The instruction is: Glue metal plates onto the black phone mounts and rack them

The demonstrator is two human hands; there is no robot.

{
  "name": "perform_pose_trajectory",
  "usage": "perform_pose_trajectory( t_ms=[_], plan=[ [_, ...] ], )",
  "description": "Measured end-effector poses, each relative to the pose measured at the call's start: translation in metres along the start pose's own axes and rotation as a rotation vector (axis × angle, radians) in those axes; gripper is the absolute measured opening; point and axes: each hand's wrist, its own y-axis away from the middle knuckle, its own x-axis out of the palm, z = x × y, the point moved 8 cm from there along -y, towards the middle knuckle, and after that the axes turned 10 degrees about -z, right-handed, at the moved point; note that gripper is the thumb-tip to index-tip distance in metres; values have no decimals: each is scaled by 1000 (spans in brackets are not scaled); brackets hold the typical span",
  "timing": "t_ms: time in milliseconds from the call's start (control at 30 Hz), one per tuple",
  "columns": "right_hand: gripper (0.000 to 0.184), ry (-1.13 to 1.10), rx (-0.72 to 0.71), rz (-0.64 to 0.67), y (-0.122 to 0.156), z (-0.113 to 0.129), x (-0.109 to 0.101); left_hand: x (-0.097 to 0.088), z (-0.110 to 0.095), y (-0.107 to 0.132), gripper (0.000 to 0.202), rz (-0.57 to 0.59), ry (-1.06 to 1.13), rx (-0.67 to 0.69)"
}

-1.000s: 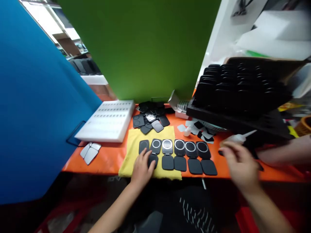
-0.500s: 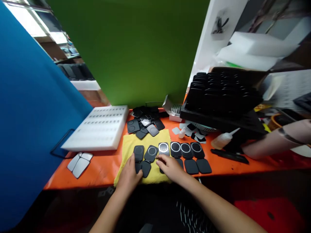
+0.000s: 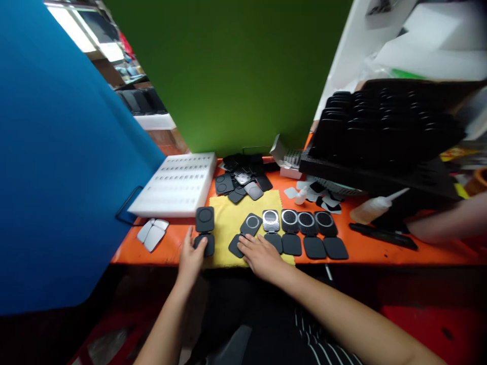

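Note:
My left hand [image 3: 190,257] grips the lower plate of a black hinged two-plate piece [image 3: 204,219], thumb on top and fingers along its left side. That piece lies unfolded at the left edge of the yellow cloth [image 3: 224,208]. My right hand [image 3: 262,256] lies palm down, its fingers stretched over the lower part of a second hinged piece [image 3: 251,223], which is tilted and shows a silver ring. To its right sits a hinged piece with a ribbed, ringed upper plate [image 3: 271,221]. Several similar pieces with ringed mesh plates [image 3: 289,219] continue the row.
A white foam block [image 3: 173,187] with slots stands back left, near grey plates [image 3: 152,234]. Loose black plates [image 3: 243,177] are piled behind the cloth. At right are a black rack [image 3: 380,132], a squeeze bottle [image 3: 371,210], a black tool [image 3: 383,236] and another person's arm [image 3: 449,220].
My left hand has moved the leftmost hinged piece left, away from its neighbour. My right hand has come down onto the neighbouring piece, which is more tilted. The view has shifted.

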Motion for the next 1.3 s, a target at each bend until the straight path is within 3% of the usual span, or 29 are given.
perform_pose_trajectory(
  t_ms=[100, 200, 267, 333, 400, 433, 500, 567, 633, 733, 833, 1067, 1300],
  plan=[
    [44, -441, 257, -87, -1, -7, -23, 28, -13, 26, 58, 220, 245, -214],
    [54, -1014, 408, -101, 6, -13, -50, 81, -21, 72, 46, 510, 284, -422],
    [41, -1160, 419, -132, 19, -18, -83, 124, -33, 107, 37, 773, 247, -459],
    [31, -1096, 422, -286, 41, -32, -137, 166, -56, 135, 32, 1011, 170, -374],
    [31, -911, 396, -573, 71, -49, -216, 205, -95, 150, 32, 1163, 81, -94],
    [32, -764, 364, -797, 89, -57, -264, 224, -119, 154, 32, 1189, 34, 116],
    [30, -416, 337, -1051, 116, -67, -348, 257, -170, 159, 30, 1098, -44, 602],
    [29, -142, 300, -1163, 125, -78, -408, 288, -210, 169, 30, 972, -121, 1024],
    [29, -68, 304, -1130, 116, -99, -438, 320, -229, 181, 29, 870, -229, 1331],
    [28, -119, 343, -1000, 93, -137, -441, 361, -229, 188, 27, 781, -427, 1572],
    [27, -139, 363, -917, 78, -164, -428, 382, -217, 183, 32, 747, -540, 1638],
    [25, -150, 427, -848, 78, -200, -416, 391, -201, 175, 44, 736, -583, 1667],
    [26, -39, 464, -810, 80, -211, -408, 395, -199, 173, 49, 757, -578, 1671]
  ],
)
